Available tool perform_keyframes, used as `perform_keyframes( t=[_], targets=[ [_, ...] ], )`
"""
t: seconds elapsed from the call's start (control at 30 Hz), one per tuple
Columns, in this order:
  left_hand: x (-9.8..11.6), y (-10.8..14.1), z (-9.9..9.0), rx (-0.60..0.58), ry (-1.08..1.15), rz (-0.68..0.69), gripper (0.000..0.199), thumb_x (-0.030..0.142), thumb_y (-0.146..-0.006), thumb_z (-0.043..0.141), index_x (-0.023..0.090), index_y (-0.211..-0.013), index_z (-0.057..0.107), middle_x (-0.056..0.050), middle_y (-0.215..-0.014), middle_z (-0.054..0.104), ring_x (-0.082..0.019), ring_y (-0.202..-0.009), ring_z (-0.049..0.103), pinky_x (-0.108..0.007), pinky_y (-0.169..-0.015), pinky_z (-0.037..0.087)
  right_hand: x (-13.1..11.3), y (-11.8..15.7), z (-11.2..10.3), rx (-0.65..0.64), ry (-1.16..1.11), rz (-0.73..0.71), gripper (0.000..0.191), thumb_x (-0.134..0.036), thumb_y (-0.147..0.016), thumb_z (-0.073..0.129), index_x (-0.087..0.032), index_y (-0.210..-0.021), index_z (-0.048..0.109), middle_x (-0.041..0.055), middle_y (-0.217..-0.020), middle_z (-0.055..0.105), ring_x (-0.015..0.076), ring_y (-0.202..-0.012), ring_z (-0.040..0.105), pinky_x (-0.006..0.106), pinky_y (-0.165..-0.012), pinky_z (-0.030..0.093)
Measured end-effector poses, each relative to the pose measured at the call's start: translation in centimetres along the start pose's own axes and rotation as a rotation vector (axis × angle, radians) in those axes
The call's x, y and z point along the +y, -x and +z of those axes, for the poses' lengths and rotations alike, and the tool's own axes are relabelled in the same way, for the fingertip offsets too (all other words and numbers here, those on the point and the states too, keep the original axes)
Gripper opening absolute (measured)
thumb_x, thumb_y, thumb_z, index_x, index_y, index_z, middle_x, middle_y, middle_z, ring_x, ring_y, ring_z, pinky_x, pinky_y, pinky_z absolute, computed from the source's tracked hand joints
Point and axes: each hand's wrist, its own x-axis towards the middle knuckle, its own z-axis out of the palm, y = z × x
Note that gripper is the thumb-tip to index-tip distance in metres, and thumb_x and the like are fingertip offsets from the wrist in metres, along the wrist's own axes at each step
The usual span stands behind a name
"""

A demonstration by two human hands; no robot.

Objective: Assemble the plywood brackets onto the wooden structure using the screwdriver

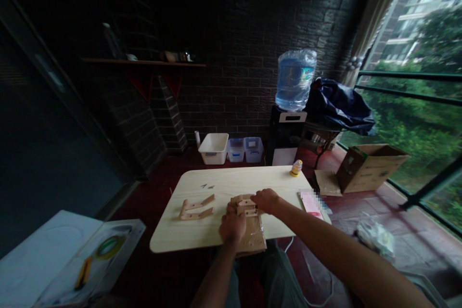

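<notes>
On the light wooden table, a small wooden assembly (247, 203) with dark holes or screws lies on a piece of cardboard (251, 237) at the near edge. My left hand (233, 226) presses against the assembly's left side, its fingers bent round the wood. From the right, my right hand (266, 200) grips the assembly's right end with closed fingers. Another wooden frame (197, 212) of joined strips stands on the table to the left. Two small dark pieces (207, 186) lie farther back.
The table (169, 236) also holds a yellow-capped bottle (296, 168) and a pink sheet (311, 203). An open case (104, 255) with tools is at the lower left. Behind are plastic bins (213, 149), a water dispenser (288, 130) and a cardboard box (368, 168).
</notes>
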Motion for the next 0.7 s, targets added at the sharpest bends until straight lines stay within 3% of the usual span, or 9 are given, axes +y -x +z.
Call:
perform_keyframes(
  t=[0.13, 0.3, 0.43, 0.57, 0.7],
  targets=[
    [0.2, 0.0, -0.1, 0.002, -0.006, -0.012, 0.063, 0.052, -0.096, 0.04, 0.022, -0.151, 0.036, -0.016, -0.133, 0.066, -0.032, -0.12, 0.064, -0.045, -0.093, 0.053, 0.2, -0.2, 0.3, 0.041, 0.003, -0.025, 0.025, -0.023, -0.095, 0.058, -0.015, -0.111, 0.074, 0.0203, -0.113, 0.076, 0.032, -0.104, 0.074, 0.041, -0.079, 0.059],
    [0.2, -0.1, 0.0, -0.012, -0.002, -0.002, 0.061, 0.05, -0.095, 0.039, 0.021, -0.149, 0.038, -0.015, -0.131, 0.067, -0.033, -0.117, 0.065, -0.047, -0.093, 0.054, -0.2, -0.5, 0.6, 0.036, -0.04, 0.087, 0.035, -0.035, -0.09, 0.066, -0.012, -0.116, 0.074, 0.0233, -0.113, 0.075, 0.032, -0.101, 0.075, 0.039, -0.078, 0.061],
    [0.3, 0.1, -0.4, -0.017, -0.001, -0.022, 0.061, 0.05, -0.096, 0.038, 0.022, -0.15, 0.037, -0.015, -0.131, 0.068, -0.033, -0.118, 0.065, -0.047, -0.095, 0.053, -0.9, -0.5, 0.4, 0.005, -0.068, 0.138, 0.031, -0.029, -0.091, 0.064, -0.012, -0.115, 0.073, 0.0229, -0.117, 0.074, 0.0315, -0.104, 0.074, 0.041, -0.078, 0.061],
    [0.5, 0.3, -0.8, -0.018, 0.025, -0.022, 0.058, 0.054, -0.097, 0.037, 0.026, -0.148, 0.04, -0.013, -0.13, 0.068, -0.032, -0.119, 0.065, -0.046, -0.096, 0.053, -1.7, -0.4, 0.0, -0.005, -0.068, 0.088, 0.042, -0.023, -0.082, 0.072, -0.015, -0.122, 0.069, 0.0206, -0.12, 0.073, 0.0326, -0.105, 0.074, 0.047, -0.076, 0.062],
    [0.4, 0.2, -0.7, -0.018, 0.03, -0.006, 0.059, 0.055, -0.097, 0.035, 0.025, -0.147, 0.041, -0.014, -0.126, 0.07, -0.031, -0.117, 0.066, -0.045, -0.096, 0.053, -2.1, -0.6, -0.3, 0.01, -0.042, 0.054, 0.025, -0.012, -0.088, 0.06, -0.015, -0.109, 0.074, 0.0186, -0.116, 0.076, 0.0322, -0.103, 0.074, 0.049, -0.076, 0.062]
  ],
)
